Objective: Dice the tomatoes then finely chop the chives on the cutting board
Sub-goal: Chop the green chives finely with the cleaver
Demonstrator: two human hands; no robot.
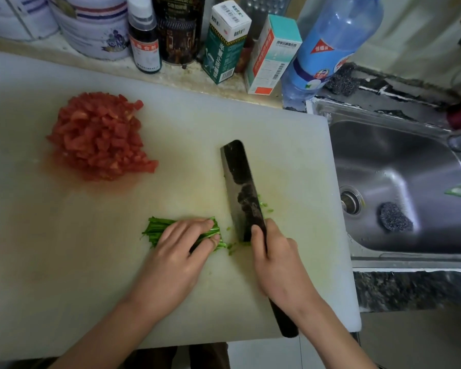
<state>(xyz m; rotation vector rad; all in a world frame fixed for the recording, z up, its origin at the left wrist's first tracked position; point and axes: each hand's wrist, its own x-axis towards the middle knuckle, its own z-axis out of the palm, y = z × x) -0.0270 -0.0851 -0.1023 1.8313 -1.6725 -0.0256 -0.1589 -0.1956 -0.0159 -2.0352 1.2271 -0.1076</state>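
Left hand [176,251] presses the chives [155,230], fingers flat together. Right hand [274,262] clamps the cleaver [242,187] in its fingers (blade beside the bunch).

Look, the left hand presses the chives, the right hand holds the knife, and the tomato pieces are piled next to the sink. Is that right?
No. The head view shows the tomato pieces piled far left on the board, away from the sink. The rest is right.
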